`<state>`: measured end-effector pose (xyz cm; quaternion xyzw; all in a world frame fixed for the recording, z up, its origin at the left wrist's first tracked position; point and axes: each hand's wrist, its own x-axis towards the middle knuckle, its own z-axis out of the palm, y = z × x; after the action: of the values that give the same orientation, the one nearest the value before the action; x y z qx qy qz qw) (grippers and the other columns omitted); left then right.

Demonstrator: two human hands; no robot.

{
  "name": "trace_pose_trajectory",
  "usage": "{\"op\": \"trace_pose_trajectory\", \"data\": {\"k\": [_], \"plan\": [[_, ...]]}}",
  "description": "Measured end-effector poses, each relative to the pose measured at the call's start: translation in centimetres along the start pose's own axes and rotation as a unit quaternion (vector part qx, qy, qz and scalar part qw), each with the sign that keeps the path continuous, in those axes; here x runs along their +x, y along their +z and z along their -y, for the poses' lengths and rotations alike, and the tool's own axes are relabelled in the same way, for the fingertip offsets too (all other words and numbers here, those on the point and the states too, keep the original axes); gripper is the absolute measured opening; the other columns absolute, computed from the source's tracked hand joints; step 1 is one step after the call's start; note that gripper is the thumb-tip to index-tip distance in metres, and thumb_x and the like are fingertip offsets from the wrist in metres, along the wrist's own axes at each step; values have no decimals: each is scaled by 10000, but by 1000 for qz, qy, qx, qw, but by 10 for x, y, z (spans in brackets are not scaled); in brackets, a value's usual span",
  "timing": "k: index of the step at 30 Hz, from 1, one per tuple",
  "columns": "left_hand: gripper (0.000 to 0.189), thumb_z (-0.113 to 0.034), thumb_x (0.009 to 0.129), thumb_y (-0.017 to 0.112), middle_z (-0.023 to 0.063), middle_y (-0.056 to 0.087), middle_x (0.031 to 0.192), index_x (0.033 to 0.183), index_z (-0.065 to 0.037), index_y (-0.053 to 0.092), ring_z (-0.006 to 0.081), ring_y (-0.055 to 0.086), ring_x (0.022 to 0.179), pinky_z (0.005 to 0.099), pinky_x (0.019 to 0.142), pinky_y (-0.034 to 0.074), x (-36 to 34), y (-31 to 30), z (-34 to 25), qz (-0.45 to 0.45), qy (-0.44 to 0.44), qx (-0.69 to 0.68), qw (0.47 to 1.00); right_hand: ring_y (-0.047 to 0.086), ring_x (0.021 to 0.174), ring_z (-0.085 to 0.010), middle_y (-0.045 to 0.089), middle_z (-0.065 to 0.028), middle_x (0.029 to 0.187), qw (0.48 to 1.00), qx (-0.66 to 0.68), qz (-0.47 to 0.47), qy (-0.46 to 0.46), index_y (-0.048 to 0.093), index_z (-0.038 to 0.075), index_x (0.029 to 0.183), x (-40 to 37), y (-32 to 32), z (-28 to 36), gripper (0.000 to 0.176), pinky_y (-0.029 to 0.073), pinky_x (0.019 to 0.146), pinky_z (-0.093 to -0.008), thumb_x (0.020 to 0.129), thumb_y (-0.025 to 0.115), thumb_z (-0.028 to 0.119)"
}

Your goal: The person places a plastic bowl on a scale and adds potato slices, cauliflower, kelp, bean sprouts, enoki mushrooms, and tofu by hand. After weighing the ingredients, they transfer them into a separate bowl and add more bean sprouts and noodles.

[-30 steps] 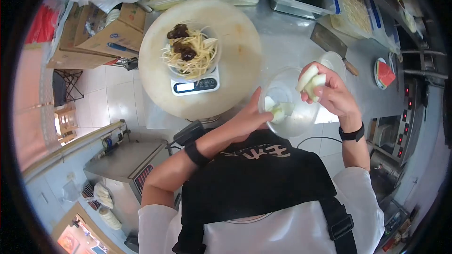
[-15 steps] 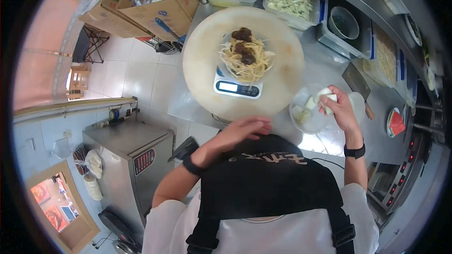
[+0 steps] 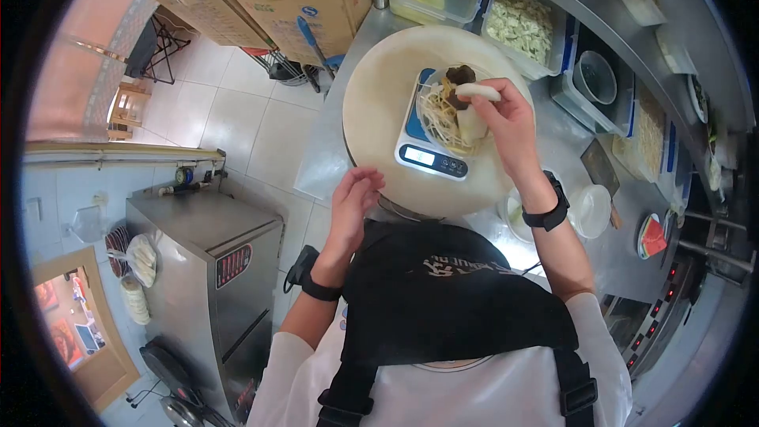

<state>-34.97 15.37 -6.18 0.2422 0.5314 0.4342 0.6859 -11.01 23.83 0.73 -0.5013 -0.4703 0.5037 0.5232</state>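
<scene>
On a metal desk [image 3: 324, 150], we see a thick round board [image 3: 379, 111] bearing a white scale [image 3: 431, 160] with its small screen lit, and on the scale a clear bowl [image 3: 424, 128]. In the bowl lie pale strands [image 3: 441, 107], with dark pieces [image 3: 461, 74] at the far side. Above the bowl, the right hand [image 3: 500, 109] has its thumb and fingers closed on a pale slice [image 3: 478, 92]. A second pale piece [image 3: 472, 124] sits just below, over the strands; we cannot tell whether the hand touches it. The left hand [image 3: 357, 192], loosely curled and holding nothing we can see, is beside the board's near edge. Right of the board, we find a partly hidden container [image 3: 515, 217], a round tub [image 3: 590, 212] and a cleaver [image 3: 600, 168].
</scene>
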Motion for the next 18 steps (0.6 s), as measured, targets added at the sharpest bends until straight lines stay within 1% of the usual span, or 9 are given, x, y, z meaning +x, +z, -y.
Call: {"op": "trace_pose_trajectory", "data": {"k": [6,8,9,12,13,14,15,16,18], "plan": [[180,-108,858,475,22,569,965,1027,-82,531,120,531,905,268,787,401,41,-3,-16,-1,163,45,986,566,787,-73,629,-32,909,991,60,-118,-6,565,43,948,-18,-50,19,105,429,716,-203,871,545,112],[177,-95,854,479,15,567,948,1022,-80,530,111,522,911,251,793,392,70,-28,-1,-67,234,113,963,562,760,-71,628,-17,866,985,-138,-95,29,576,48,896,-40,-98,19,122,433,694,-213,879,537,162],[177,-95,854,479,15,567,948,1022,-80,530,111,522,911,251,793,392,84,-45,8,-60,230,114,965,562,760,-71,628,-17,866,984,-140,-102,31,576,48,896,-52,-124,11,122,433,694,-213,879,537,162],[215,-80,842,475,57,557,989,1049,-50,522,166,520,940,293,831,395,123,-99,37,-173,255,185,933,583,781,-102,631,-54,853,941,-238,-36,238,601,17,902,-96,-196,-53,175,455,697,-251,876,540,179],[243,-82,836,473,90,545,1022,1072,-34,513,208,512,959,329,865,382,130,-112,45,-244,281,310,875,595,792,-129,638,-83,834,926,-254,-18,278,607,5,924,-110,-212,-79,199,457,716,-269,866,550,186],[273,-83,830,471,124,533,1055,1094,-18,504,250,505,979,365,898,368,140,-123,52,-313,304,421,795,602,787,-170,638,-117,828,918,-317,41,237,603,1,967,-123,-231,-112,223,461,722,-294,852,559,187],[290,-102,826,460,179,500,1097,1095,0,494,312,485,999,402,906,357,153,-136,65,-333,284,457,774,610,781,-212,637,-151,822,901,-382,96,183,599,-4,1009,-126,-243,-128,258,464,728,-319,839,569,187],[310,-121,821,450,234,466,1139,1096,19,484,374,464,1020,439,914,345,164,-142,73,-357,269,486,751,610,813,-274,627,-193,866,860,-477,83,161,590,4,1051,-119,-225,-104,279,461,748,-362,827,566,169],[330,-201,843,440,194,504,1126,1105,-9,501,355,481,1029,438,885,363,167,-136,75,-395,233,554,695,609,800,-224,632,-163,851,846,-510,30,150,606,15,1027,-73,-201,-47,246,461,741,-328,836,555,161]]}}
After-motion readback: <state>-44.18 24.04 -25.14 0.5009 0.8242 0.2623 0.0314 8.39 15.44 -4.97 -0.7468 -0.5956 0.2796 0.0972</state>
